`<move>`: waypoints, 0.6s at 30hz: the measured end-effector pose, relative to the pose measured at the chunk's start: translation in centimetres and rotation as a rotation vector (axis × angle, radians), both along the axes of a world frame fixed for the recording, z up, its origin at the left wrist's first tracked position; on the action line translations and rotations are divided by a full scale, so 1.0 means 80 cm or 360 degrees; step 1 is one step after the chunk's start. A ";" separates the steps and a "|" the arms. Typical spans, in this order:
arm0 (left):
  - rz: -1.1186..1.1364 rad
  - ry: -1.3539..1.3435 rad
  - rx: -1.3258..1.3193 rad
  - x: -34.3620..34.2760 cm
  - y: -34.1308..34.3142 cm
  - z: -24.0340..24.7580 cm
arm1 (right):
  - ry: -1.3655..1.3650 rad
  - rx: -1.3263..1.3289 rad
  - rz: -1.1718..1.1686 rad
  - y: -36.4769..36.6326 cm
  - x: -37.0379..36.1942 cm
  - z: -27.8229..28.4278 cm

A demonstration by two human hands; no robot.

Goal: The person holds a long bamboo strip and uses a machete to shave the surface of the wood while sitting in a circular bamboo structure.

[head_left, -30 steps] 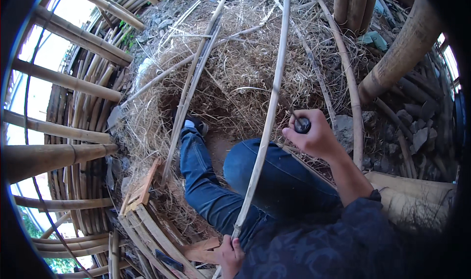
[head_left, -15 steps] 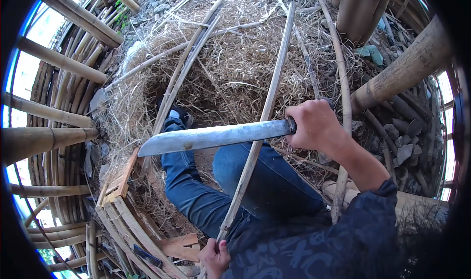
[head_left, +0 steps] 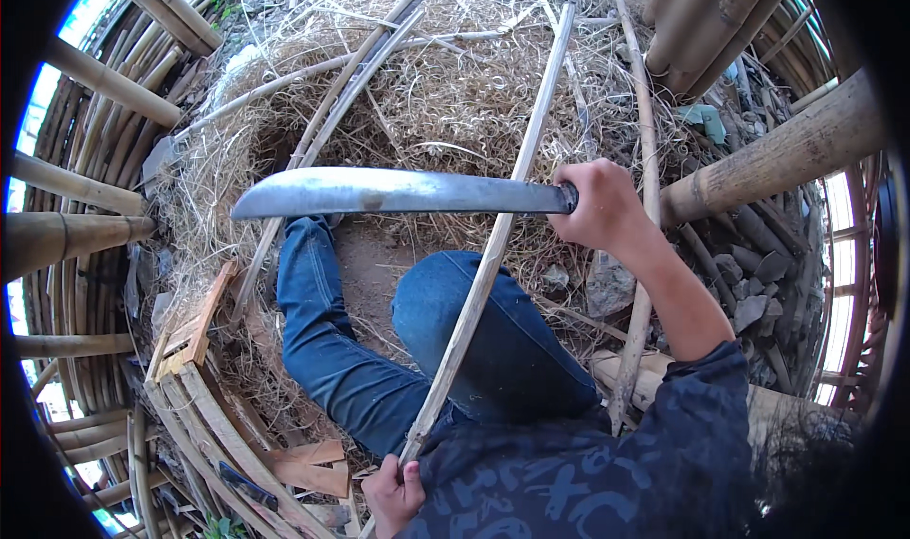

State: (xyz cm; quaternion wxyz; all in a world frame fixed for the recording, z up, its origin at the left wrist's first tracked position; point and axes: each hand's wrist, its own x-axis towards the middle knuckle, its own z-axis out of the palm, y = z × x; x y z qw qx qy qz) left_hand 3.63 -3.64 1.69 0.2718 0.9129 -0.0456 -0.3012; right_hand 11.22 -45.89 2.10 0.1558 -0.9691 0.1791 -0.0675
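The right hand [head_left: 605,202] is closed firmly in a fist around the dark handle [head_left: 569,199] of a large knife [head_left: 408,192], so that only the front end of this handle can be seen. From the fist, the wide metal blade goes out straight to the left, almost level, and its tip is the part most far from the hand. The left hand [head_left: 393,493] is at the near side, and it is closed around the lower part of a long pale strip [head_left: 474,297], with the thumb lying along it. From this hand the strip rises away to the far side, leaning a little to the right, and it passes behind the blade at a place just left of the right fist; I cannot tell if the two are touching. Under the strip is the bent right leg in blue jeans [head_left: 517,364]. To the left, near, stands a low slatted wooden frame [head_left: 223,435], and flat brown pieces [head_left: 308,468] lie just beside it. Beyond the legs there is a wide heap of dry shavings [head_left: 455,103], with two thin poles [head_left: 327,122] leaning across its left part. At the right, a thick bamboo pole [head_left: 787,150] slants above grey stones [head_left: 758,297].
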 end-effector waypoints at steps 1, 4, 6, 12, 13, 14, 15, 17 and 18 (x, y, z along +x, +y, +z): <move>-0.0024 0.0067 -0.0032 0.003 -0.001 0.003 | 0.0020 -0.0002 0.0005 -0.002 0.002 -0.001; -0.0068 0.0141 -0.0030 0.008 -0.004 0.007 | 0.0017 -0.0002 0.0024 -0.004 0.008 -0.005; -0.0071 0.0082 0.0005 0.007 -0.006 0.006 | 0.0002 0.0000 0.0024 -0.004 0.011 -0.008; 0.0017 -0.0036 -0.0037 -0.003 -0.002 -0.001 | -0.0054 -0.0045 0.0014 -0.010 0.023 -0.021; 0.0018 -0.0068 -0.0058 -0.004 -0.001 -0.003 | -0.0048 -0.0057 0.0008 -0.013 0.026 -0.023; 0.0010 -0.0077 -0.0141 -0.004 0.000 -0.006 | -0.0016 -0.0050 0.0012 -0.015 0.029 -0.026; 0.0001 -0.0089 -0.0225 -0.003 0.002 -0.009 | -0.0053 -0.0065 -0.0034 -0.019 0.033 -0.027; -0.0012 -0.0132 -0.0348 -0.001 0.003 -0.015 | -0.0096 -0.0079 -0.0141 -0.025 0.040 -0.028; -0.0015 -0.0157 -0.0384 -0.001 0.002 -0.017 | -0.0078 -0.0067 -0.0091 -0.026 0.043 -0.028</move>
